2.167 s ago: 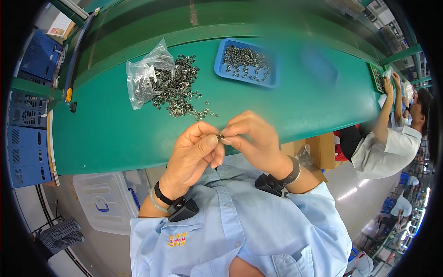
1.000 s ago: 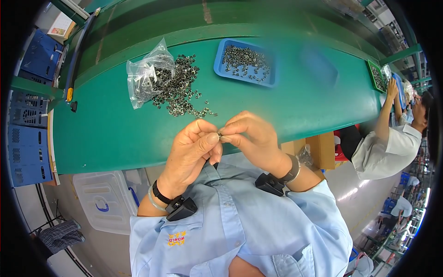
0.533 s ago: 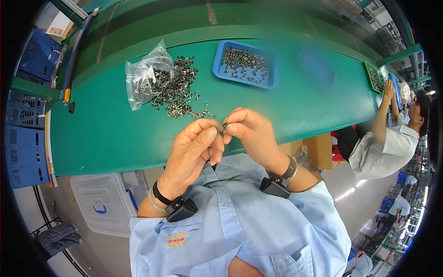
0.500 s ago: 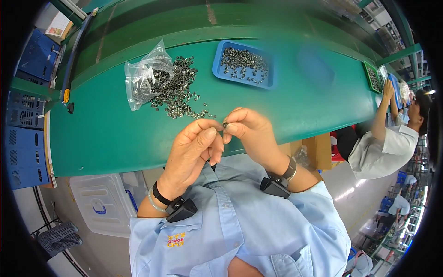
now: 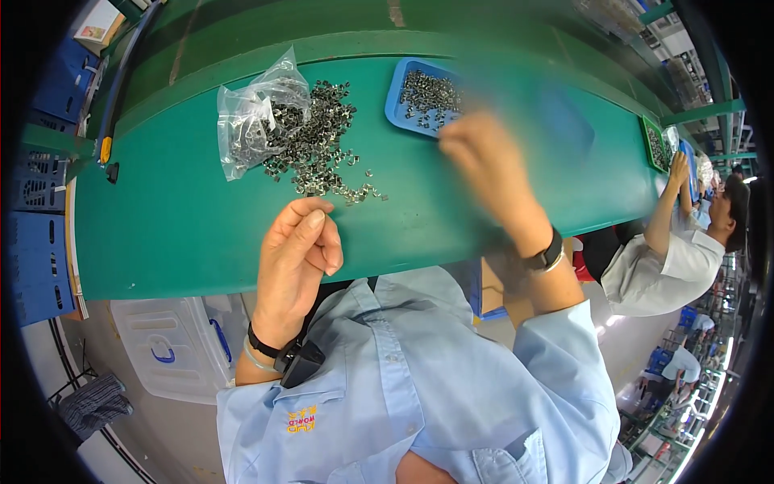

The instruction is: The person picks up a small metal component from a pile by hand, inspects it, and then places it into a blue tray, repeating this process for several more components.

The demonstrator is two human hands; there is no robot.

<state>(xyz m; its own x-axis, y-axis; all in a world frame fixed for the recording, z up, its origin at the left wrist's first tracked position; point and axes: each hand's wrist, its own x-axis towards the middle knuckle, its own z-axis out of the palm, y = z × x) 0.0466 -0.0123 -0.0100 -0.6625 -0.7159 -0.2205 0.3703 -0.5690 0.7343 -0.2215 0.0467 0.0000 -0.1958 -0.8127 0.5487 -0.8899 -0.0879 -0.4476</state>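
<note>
A loose pile of small shiny metal clips [image 5: 329, 133] lies on the green table [image 5: 201, 242], spilling from a clear plastic bag [image 5: 240, 133]. My left hand [image 5: 294, 250] is just in front of the pile's near edge, thumb and forefinger pressed together and the other fingers curled. Whatever is in that pinch is too small or hidden to make out. My right hand [image 5: 488, 165] is at the near right edge of a blue tray [image 5: 393, 98], smeared by motion, so its fingertips cannot be read. Similar small metal parts [image 5: 430, 95] lie scattered in the tray.
At the far right a co-worker [image 5: 669, 258] reaches toward a green tray [image 5: 653, 143]. Blue crates [image 5: 39, 266] stand at the left. Below the table edge are a clear lidded box [image 5: 173, 347] and a cardboard box [image 5: 504, 290].
My hands have parted from their meeting point before my chest. The right has swung forward and right to the blue tray; the left has shifted left, close to the pile.
</note>
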